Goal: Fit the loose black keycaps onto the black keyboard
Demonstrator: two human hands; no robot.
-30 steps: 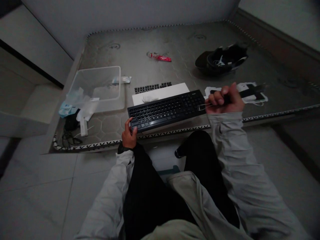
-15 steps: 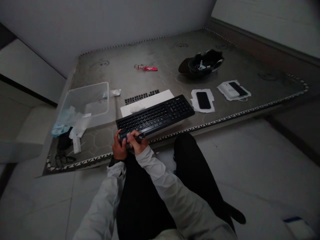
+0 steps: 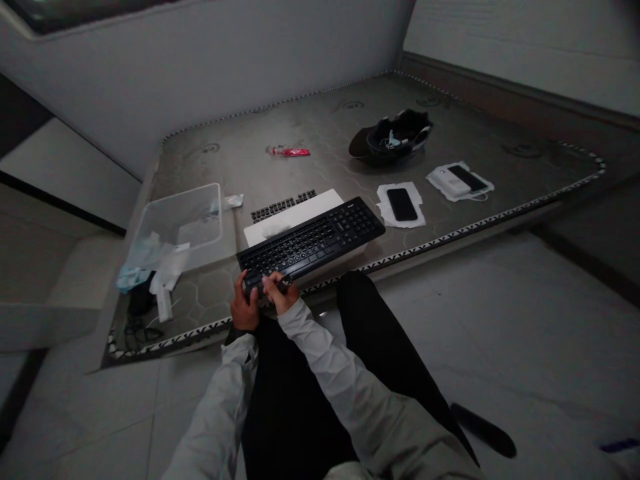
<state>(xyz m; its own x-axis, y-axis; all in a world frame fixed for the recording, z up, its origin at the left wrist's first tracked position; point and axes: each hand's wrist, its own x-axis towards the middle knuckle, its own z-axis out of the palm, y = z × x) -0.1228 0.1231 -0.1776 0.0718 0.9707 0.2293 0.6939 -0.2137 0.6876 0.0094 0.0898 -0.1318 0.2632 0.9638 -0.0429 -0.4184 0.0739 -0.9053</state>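
A black keyboard lies tilted at the near side of the table, its lower left corner over the front edge. My left hand is closed around that corner, thumb on top near the bottom row. Close beside it, my right hand is closed on a small dark tool, its kind unclear, with the fingers at the keyboard's lower edge. Behind the keyboard is a white sheet with a crumpled white wipe on it. Rows of loose black keycaps sit beyond the sheet.
A clear plastic bin stands left, with wrappers and a dark cable nearby. A phone on white paper, a white device beside another dark-screened item, a black cap and a red packet lie farther off.
The view has shifted, so the table sits a little lower in it. Both hands stay at the keyboard's lower left corner; the right hand and its tool have turned slightly.
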